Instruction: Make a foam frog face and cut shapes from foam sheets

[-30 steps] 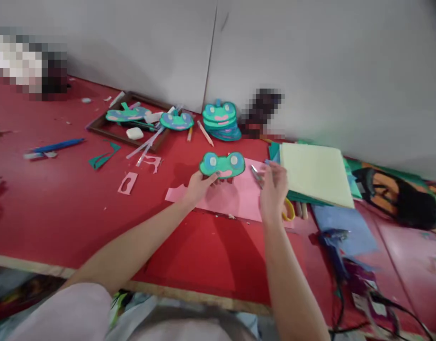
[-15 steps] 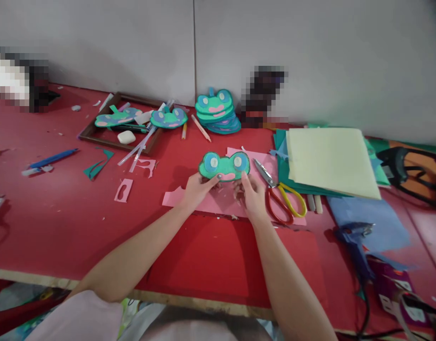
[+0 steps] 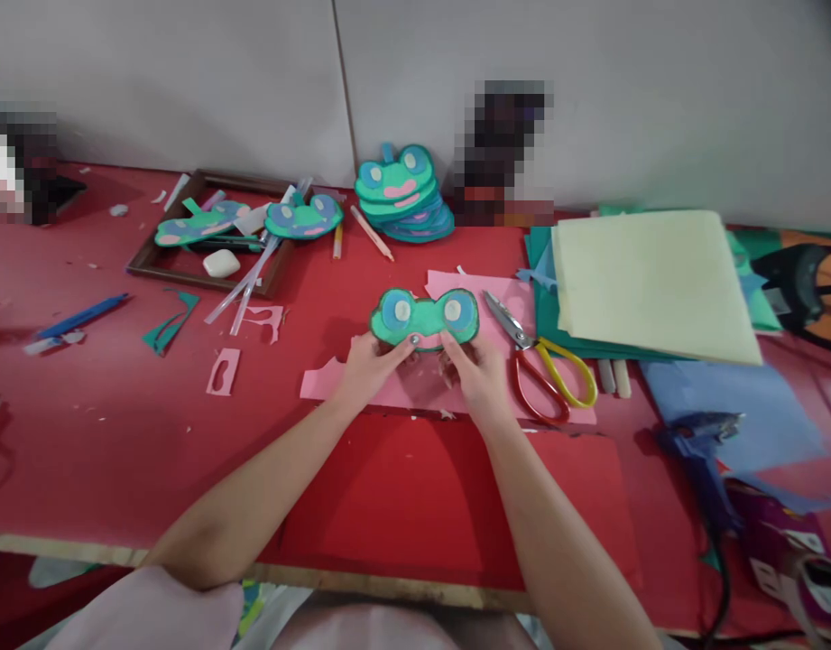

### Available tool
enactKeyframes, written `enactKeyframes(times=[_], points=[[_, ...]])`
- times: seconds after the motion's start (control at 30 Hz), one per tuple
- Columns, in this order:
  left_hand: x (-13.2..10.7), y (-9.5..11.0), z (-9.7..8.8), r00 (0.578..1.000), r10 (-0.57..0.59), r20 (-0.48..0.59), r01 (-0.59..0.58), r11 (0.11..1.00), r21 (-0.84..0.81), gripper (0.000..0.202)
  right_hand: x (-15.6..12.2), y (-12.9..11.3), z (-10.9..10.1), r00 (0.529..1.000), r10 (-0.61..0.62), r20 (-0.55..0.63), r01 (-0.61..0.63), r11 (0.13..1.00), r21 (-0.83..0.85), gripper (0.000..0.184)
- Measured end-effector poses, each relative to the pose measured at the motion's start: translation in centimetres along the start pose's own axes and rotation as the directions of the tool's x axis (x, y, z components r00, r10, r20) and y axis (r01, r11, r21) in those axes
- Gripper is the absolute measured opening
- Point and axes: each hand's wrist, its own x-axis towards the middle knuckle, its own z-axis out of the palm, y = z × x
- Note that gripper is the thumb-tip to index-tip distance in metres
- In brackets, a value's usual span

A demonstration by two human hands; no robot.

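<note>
Between both hands is a green frog-face cutout (image 3: 425,318) with blue-and-cream eyes and a pink mouth. My left hand (image 3: 373,368) grips its lower left edge, thumb on the front near the mouth. On the lower right edge, my right hand (image 3: 477,372) holds it the same way; the fingers behind are partly hidden. Beneath lies a pink foam sheet (image 3: 405,390) with cut edges. Scissors (image 3: 538,357) with one red and one yellow handle lie right of my right hand, blades slightly apart.
Finished-looking frog faces (image 3: 398,190) are stacked by the wall. A brown frame (image 3: 205,282) at left holds two more faces, glue sticks and an eraser (image 3: 221,264). Cream sheets (image 3: 651,284) lie on green ones at right, near a blue glue gun (image 3: 703,460). A blue pen (image 3: 83,316) lies far left.
The view has shifted slightly, so most things on the table sit a little differently in frame. Both hands keep hold of the frog face, and my right thumb has slid toward its mouth.
</note>
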Motion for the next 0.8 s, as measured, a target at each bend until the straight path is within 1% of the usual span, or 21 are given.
enactKeyframes(times=[0.1, 0.13, 0.2, 0.27, 0.33, 0.37, 0.4, 0.43, 0.47, 0.57, 0.67, 0.8], points=[[-0.1, -0.1, 0.0, 0.996, 0.083, 0.026, -0.083, 0.997, 0.002, 0.027, -0.1, 0.0, 0.2, 0.999, -0.003, 0.036, 0.005, 0.999, -0.052, 0.030], [-0.1, -0.1, 0.0, 0.994, 0.104, 0.036, -0.103, 0.995, -0.006, 0.027, -0.1, 0.0, 0.2, 1.000, -0.010, 0.017, 0.011, 0.998, -0.063, 0.028], [-0.1, -0.2, 0.1, 0.994, 0.105, 0.026, -0.105, 0.994, -0.014, 0.025, 0.1, 0.2, 0.1, 0.995, -0.066, -0.072, 0.060, 0.995, -0.083, 0.025], [-0.1, -0.1, 0.1, 0.997, 0.077, -0.002, -0.077, 0.997, -0.008, 0.023, 0.3, 0.3, -0.2, 0.967, -0.164, -0.193, 0.142, 0.982, -0.123, 0.025], [-0.2, 0.1, 0.2, 0.997, 0.062, -0.036, -0.061, 0.998, 0.009, 0.023, 0.3, 0.3, -0.5, 0.917, -0.263, -0.298, 0.216, 0.959, -0.183, 0.028], [-0.3, 0.3, 0.2, 0.997, 0.064, -0.049, -0.063, 0.998, 0.023, 0.022, 0.2, 0.1, -0.7, 0.893, -0.309, -0.328, 0.244, 0.944, -0.223, 0.025], [-0.3, 0.4, 0.2, 0.996, 0.075, -0.057, -0.073, 0.997, 0.037, 0.021, 0.0, -0.1, -0.7, 0.876, -0.348, -0.334, 0.268, 0.927, -0.264, 0.020], [-0.4, 0.5, 0.3, 0.994, 0.091, -0.059, -0.088, 0.995, 0.051, 0.020, -0.2, -0.3, -0.7, 0.870, -0.380, -0.314, 0.286, 0.908, -0.305, 0.015], [-0.4, 0.6, 0.3, 0.993, 0.107, -0.055, -0.104, 0.992, 0.065, 0.019, -0.4, -0.5, -0.6, 0.876, -0.398, -0.273, 0.299, 0.891, -0.340, 0.010], [-0.5, 0.5, 0.2, 0.991, 0.119, -0.052, -0.113, 0.988, 0.106, 0.019, -0.9, -0.9, -0.2, 0.914, -0.380, -0.142, 0.304, 0.873, -0.381, 0.008], [-0.5, 0.1, 0.2, 0.994, 0.103, -0.048, -0.095, 0.985, 0.143, 0.021, -0.9, -0.8, 0.1, 0.931, -0.343, -0.121, 0.279, 0.886, -0.370, 0.011], [-0.4, -0.2, 0.2, 0.994, 0.107, -0.034, -0.101, 0.986, 0.134, 0.024, -0.6, -0.5, 0.1, 0.944, -0.306, -0.122, 0.248, 0.903, -0.352, 0.012]])
